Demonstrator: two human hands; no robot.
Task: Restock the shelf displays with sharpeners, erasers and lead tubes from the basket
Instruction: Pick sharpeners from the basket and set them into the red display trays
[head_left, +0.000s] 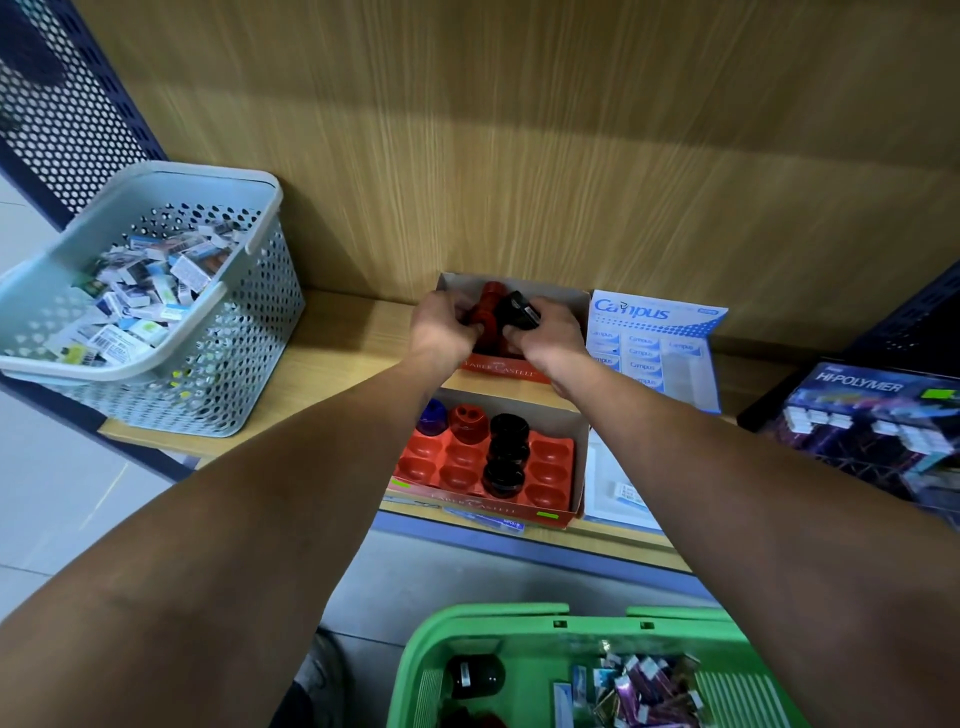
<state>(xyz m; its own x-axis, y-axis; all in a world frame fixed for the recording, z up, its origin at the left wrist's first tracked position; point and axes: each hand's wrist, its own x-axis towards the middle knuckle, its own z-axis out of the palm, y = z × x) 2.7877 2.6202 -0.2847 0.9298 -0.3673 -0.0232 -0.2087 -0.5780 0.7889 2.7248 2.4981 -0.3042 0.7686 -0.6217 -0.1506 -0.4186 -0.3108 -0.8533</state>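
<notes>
Both my hands reach into the rear sharpener display box (561, 299) on the wooden shelf. My left hand (444, 330) grips a red sharpener (488, 306). My right hand (550, 338) holds a black sharpener (519, 312) right beside the red one. A second display box (576, 499) in front has a red tray with blue, red and black sharpeners (506, 452) and several bare slots. The green basket (498, 623) at the bottom holds a black sharpener (475, 675) and several small packets (639, 691).
A pale perforated basket (244, 364) full of boxed erasers stands at the shelf's left end. A blue Campus eraser box (660, 338) sits right of the sharpener boxes, and a dark Hi-Polymer display (872, 415) is at far right. The wood back panel rises behind.
</notes>
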